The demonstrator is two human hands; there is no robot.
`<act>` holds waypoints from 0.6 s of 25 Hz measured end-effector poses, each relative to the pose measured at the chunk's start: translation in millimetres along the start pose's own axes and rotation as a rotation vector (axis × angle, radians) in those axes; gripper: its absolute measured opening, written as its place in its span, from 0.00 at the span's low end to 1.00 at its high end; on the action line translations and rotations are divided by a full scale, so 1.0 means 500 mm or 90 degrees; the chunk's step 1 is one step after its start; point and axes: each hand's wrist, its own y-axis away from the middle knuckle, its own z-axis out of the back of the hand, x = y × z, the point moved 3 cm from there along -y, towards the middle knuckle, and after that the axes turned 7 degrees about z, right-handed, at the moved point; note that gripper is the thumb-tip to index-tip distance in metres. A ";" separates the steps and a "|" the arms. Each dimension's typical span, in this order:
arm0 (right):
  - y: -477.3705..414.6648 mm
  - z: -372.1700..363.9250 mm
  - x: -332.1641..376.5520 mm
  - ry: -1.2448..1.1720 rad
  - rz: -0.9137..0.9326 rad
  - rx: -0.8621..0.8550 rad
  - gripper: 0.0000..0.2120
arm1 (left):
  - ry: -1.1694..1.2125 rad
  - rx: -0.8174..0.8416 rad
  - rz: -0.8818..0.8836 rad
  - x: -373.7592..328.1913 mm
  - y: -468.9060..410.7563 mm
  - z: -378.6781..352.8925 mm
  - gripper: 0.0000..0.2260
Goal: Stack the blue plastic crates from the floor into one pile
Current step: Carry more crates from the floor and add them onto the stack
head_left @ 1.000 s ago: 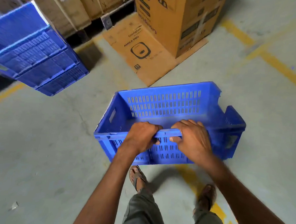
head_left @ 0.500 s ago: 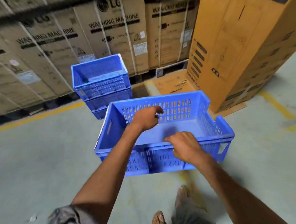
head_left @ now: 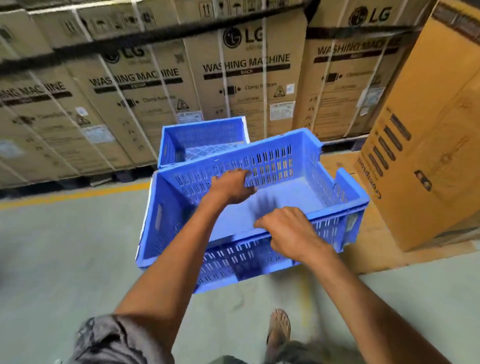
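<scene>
A person is holding an empty blue crate (head_left: pixel 285 195) with slotted walls above the floor (head_left: pixel 48 255). The right hand (head_left: pixel 293 233) is gripping its near rim; the left hand (head_left: pixel 230 187) is resting inside against the far wall, grip unclear. At twelve o'clock, just behind, the crate pile (head_left: pixel 199 139) is standing, its top crate empty, before washing machine cartons (head_left: pixel 244 70).

Both forearms are bare from elbow to hand. Behind the left hand (head_left: pixel 230 185), a grey mottled short sleeve (head_left: pixel 119 345). Below the right hand (head_left: pixel 289 234), greyish trousers (head_left: pixel 279 362), blurred, and what looks like a brown sandal (head_left: pixel 280 326).
</scene>
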 end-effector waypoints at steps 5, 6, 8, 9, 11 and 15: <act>-0.216 0.060 -0.118 -0.001 0.004 -0.045 0.21 | 0.097 -0.083 0.094 0.101 -0.020 0.089 0.23; -0.264 0.069 -0.140 0.002 0.004 -0.053 0.22 | 0.084 -0.113 0.114 0.125 -0.023 0.107 0.28; -0.343 0.082 -0.181 0.010 -0.002 -0.057 0.23 | 0.039 -0.207 0.109 0.191 -0.032 0.149 0.34; -0.380 0.086 -0.200 0.015 -0.009 -0.059 0.22 | 0.021 -0.212 0.081 0.233 -0.044 0.171 0.35; -0.444 0.092 -0.231 0.033 -0.021 -0.061 0.20 | -0.049 -0.131 0.015 0.309 -0.082 0.212 0.32; -0.552 0.114 -0.258 0.040 -0.040 -0.089 0.19 | -0.138 -0.181 -0.032 0.406 -0.185 0.247 0.19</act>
